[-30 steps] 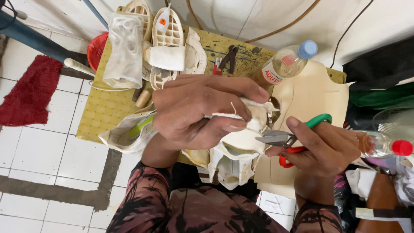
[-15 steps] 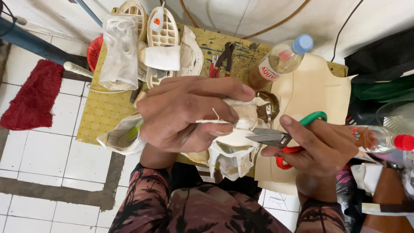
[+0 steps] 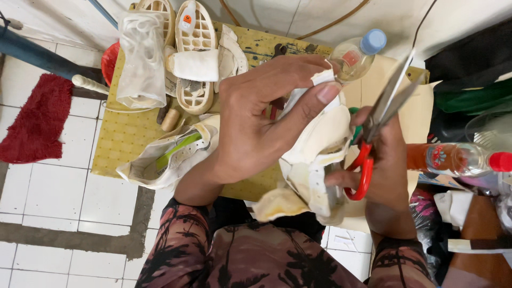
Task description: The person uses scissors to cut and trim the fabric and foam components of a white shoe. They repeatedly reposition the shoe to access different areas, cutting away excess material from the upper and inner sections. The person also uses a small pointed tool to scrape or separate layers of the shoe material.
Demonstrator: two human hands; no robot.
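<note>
The scissors (image 3: 381, 114) now point up instead of lying level, gripped by the right hand (image 3: 386, 176). The left hand (image 3: 261, 114) pinches the cream shoe upper (image 3: 314, 160) above the lap. A clear bottle (image 3: 354, 53) behind looks nearly empty.

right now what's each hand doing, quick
Left hand: closed on the cream shoe upper, pinching its top edge.
Right hand: closed on the scissors, blades pointing up.

We wear a dark garment (image 3: 250, 261) with a faded pink palm-leaf print over our lap, and our left hand (image 3: 256, 122) and right hand (image 3: 386, 160) are bare, with no sleeves, gloves or rings.
</note>
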